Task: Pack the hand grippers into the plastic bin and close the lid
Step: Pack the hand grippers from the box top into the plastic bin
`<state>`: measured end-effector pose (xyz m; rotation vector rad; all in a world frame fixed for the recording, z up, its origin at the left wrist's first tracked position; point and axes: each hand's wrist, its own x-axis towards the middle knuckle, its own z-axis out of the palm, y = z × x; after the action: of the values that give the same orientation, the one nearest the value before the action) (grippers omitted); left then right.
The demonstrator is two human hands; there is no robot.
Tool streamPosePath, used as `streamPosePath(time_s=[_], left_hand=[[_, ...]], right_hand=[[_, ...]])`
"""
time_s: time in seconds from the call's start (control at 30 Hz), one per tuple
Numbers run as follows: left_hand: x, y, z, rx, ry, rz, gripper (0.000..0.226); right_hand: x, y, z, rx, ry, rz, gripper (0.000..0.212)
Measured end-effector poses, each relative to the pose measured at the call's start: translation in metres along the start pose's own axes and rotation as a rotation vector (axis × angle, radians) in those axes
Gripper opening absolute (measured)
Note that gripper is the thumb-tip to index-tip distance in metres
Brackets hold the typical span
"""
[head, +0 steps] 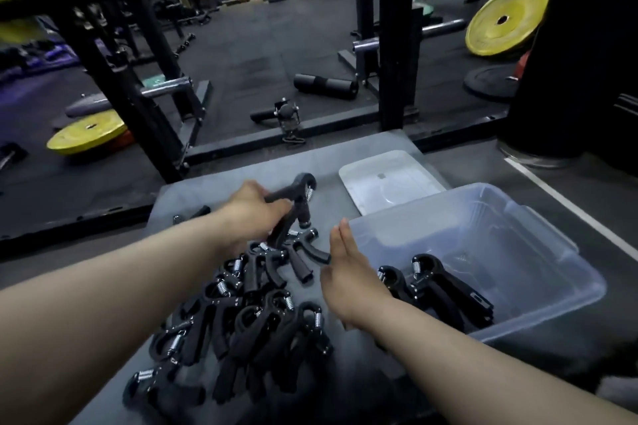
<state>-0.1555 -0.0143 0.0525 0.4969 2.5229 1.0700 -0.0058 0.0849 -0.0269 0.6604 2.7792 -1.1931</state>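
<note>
A pile of several black hand grippers [248, 321] with steel springs lies on the grey table [221, 183] in front of me. My left hand [253, 209] is shut on one black hand gripper [297, 193], lifted just above the far end of the pile. My right hand [348, 272] hovers flat with fingers together, holding nothing, between the pile and the clear plastic bin [518, 235]. The bin stands at the right, open, with two hand grippers [438, 286] lying in its near left corner. The white lid [386, 179] rests flat on the table behind the bin.
One stray hand gripper [191, 214] lies at the table's left edge. Beyond the table stand black rack posts [397, 45], a foam roller [326, 85], yellow weight plates [504, 19] and other gym gear on the dark floor.
</note>
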Motion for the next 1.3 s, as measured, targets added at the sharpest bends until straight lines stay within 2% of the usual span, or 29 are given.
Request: streamPosePath(time_s=[0.07, 0.1, 0.17, 0.2, 0.27, 0.33, 0.4, 0.47, 0.57, 0.7, 0.87, 0.93, 1.07, 1.17, 1.3], left_hand=[[-0.016, 0.007, 0.010, -0.107, -0.026, -0.056, 0.053], [-0.026, 0.012, 0.015, -0.133, -0.007, -0.058, 0.056], [-0.043, 0.025, 0.026, -0.030, 0.053, 0.018, 0.043], [-0.053, 0.036, 0.033, 0.046, 0.091, 0.078, 0.036], [-0.069, 0.054, 0.046, 0.117, 0.151, 0.219, 0.028], [-0.080, 0.067, 0.062, 0.112, 0.131, 0.308, 0.026], [-0.089, 0.073, 0.080, 0.111, 0.008, 0.385, 0.030], [-0.101, 0.072, 0.093, 0.141, -0.146, 0.510, 0.042], [-0.108, 0.057, 0.106, 0.335, -0.287, 0.685, 0.056], [-0.094, 0.029, 0.110, 0.521, -0.188, 0.663, 0.059], [-0.064, -0.005, 0.108, 0.795, -0.206, 0.587, 0.055], [-0.059, -0.013, 0.109, 0.811, -0.253, 0.582, 0.055], [-0.056, -0.016, 0.112, 0.783, -0.299, 0.570, 0.056], [-0.056, -0.017, 0.112, 0.747, -0.299, 0.570, 0.055], [-0.056, -0.018, 0.112, 0.723, -0.293, 0.579, 0.054]], right_hand=[[0.004, 0.001, -0.007, 0.021, 0.068, 0.055, 0.063], [0.005, -0.001, -0.016, 0.107, 0.136, 0.109, 0.055], [0.005, -0.014, -0.043, 0.526, 0.217, 0.201, 0.036], [0.001, -0.022, -0.059, 0.750, 0.180, 0.217, 0.030], [-0.008, -0.035, -0.090, 1.039, 0.000, 0.210, 0.033], [-0.015, -0.040, -0.111, 1.116, -0.124, 0.205, 0.038], [-0.018, -0.036, -0.122, 1.081, -0.098, 0.249, 0.027], [-0.022, -0.022, -0.130, 1.043, -0.002, 0.320, 0.011], [-0.031, 0.017, -0.141, 0.904, 0.044, 0.379, 0.015], [-0.039, 0.058, -0.142, 0.629, -0.089, 0.470, 0.017], [-0.030, 0.087, -0.110, 0.507, -0.032, 0.571, 0.010], [-0.025, 0.092, -0.100, 0.415, -0.033, 0.583, 0.007], [-0.015, 0.091, -0.084, 0.321, -0.068, 0.569, 0.019], [-0.005, 0.087, -0.073, 0.272, -0.111, 0.557, 0.011], [0.006, 0.081, -0.064, 0.094, -0.168, 0.511, 0.025]])
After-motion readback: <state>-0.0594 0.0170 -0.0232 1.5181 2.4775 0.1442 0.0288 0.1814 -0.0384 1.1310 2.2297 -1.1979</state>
